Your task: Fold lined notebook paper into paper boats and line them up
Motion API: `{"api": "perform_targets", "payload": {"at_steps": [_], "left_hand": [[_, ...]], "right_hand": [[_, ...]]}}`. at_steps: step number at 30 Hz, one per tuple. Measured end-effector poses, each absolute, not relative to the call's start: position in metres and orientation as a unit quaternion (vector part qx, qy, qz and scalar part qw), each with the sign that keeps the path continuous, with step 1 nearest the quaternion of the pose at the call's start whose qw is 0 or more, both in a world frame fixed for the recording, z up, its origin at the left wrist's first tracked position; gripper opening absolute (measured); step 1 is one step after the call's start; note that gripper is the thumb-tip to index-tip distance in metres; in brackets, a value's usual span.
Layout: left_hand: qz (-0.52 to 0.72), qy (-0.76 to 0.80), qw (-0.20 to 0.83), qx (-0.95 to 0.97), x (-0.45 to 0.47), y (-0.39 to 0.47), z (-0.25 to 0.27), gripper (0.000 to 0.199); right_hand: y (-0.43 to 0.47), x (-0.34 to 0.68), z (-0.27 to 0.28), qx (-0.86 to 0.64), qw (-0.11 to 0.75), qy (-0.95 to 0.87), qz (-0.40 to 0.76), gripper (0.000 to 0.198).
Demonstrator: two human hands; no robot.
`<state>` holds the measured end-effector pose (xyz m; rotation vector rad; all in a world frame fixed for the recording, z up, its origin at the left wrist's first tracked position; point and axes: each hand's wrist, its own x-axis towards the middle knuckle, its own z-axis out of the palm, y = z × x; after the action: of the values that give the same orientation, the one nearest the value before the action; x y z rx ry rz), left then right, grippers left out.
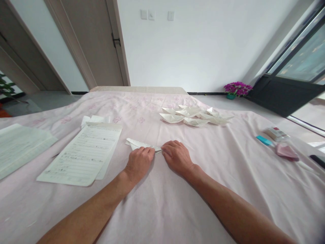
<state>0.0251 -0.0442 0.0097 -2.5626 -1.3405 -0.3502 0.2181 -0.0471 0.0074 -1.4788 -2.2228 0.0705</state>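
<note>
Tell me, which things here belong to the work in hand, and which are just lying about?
Part of the work:
folded paper, touched by the left hand and right hand
paper boats, probably
written sheets, perhaps as supply

Lying about, it seems:
blue block
pink item
flowers on the floor

We see a pale pink cloth (162, 210) with a flower print, wrinkled in places. Near its right side we find a small pack (276, 134), a blue block (264, 140) and a pink item (286, 151), close together; we cannot tell what the dark object (318, 160) at the right edge is. Beyond, we see purple flowers (238, 88) in a green pot (231, 96) on the grey floor (210, 99), by a dark-framed window (299, 62). On the white wall (203, 44) we count 3 plates (151, 15), 2 side by side and 1 apart, right of a brown door (88, 37) with a dark handle (116, 42).
</note>
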Motion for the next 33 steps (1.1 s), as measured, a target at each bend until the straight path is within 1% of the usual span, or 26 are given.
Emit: {"api": "perform_targets", "payload": {"at_steps": [3, 8, 11, 15, 18, 20, 21, 24, 25, 26, 29, 31, 33], "left_hand": [[-0.172, -0.453, 0.109, -0.868, 0.018, -0.039, 0.004, 0.016], [-0.25, -0.424, 0.087, -0.866, 0.015, -0.036, -0.002, 0.022], [-0.269, -0.408, 0.086, -0.868, 0.02, -0.038, -0.001, 0.021], [-0.272, -0.39, 0.096, -0.875, 0.024, -0.041, 0.007, 0.009], [-0.273, -0.382, 0.11, -0.876, 0.022, -0.042, 0.014, 0.013], [-0.298, -0.373, 0.104, -0.872, 0.019, -0.04, 0.017, 0.017], [-0.323, -0.362, 0.092, -0.87, 0.017, -0.04, 0.017, 0.016], [-0.41, -0.295, 0.019, -0.863, 0.015, -0.039, 0.016, 0.013], [-0.436, -0.274, -0.012, -0.857, 0.015, -0.039, 0.015, 0.011], [-0.459, -0.257, -0.044, -0.849, 0.015, -0.04, 0.015, 0.01], [-0.505, -0.25, -0.134, -0.815, 0.016, -0.042, 0.014, 0.008], [-0.516, -0.259, -0.174, -0.797, 0.014, -0.04, 0.014, 0.007], [-0.519, -0.272, -0.17, -0.792, 0.009, -0.035, 0.015, 0.005]], "right_hand": [[-0.046, 0.219, 0.007, -0.533, 0.246, -0.808, 0.041, 0.013], [-0.044, 0.222, 0.005, -0.52, 0.262, -0.812, 0.051, 0.009], [-0.044, 0.222, 0.004, -0.513, 0.272, -0.813, 0.045, 0.007], [-0.047, 0.22, 0.006, -0.497, 0.295, -0.815, 0.043, 0.013], [-0.049, 0.218, 0.006, -0.483, 0.33, -0.81, 0.05, 0.016], [-0.049, 0.218, 0.006, -0.473, 0.362, -0.801, 0.059, 0.013], [-0.049, 0.217, 0.006, -0.467, 0.378, -0.797, 0.063, 0.013], [-0.046, 0.216, 0.006, -0.451, 0.41, -0.79, 0.07, 0.031], [-0.044, 0.216, 0.006, -0.446, 0.413, -0.791, 0.073, 0.033], [-0.043, 0.217, 0.006, -0.439, 0.414, -0.794, 0.076, 0.031], [-0.039, 0.22, 0.005, -0.417, 0.411, -0.806, 0.089, 0.015], [-0.038, 0.223, 0.006, -0.416, 0.408, -0.808, 0.086, 0.014], [-0.039, 0.228, 0.007, -0.436, 0.402, -0.803, 0.057, 0.017]]}}
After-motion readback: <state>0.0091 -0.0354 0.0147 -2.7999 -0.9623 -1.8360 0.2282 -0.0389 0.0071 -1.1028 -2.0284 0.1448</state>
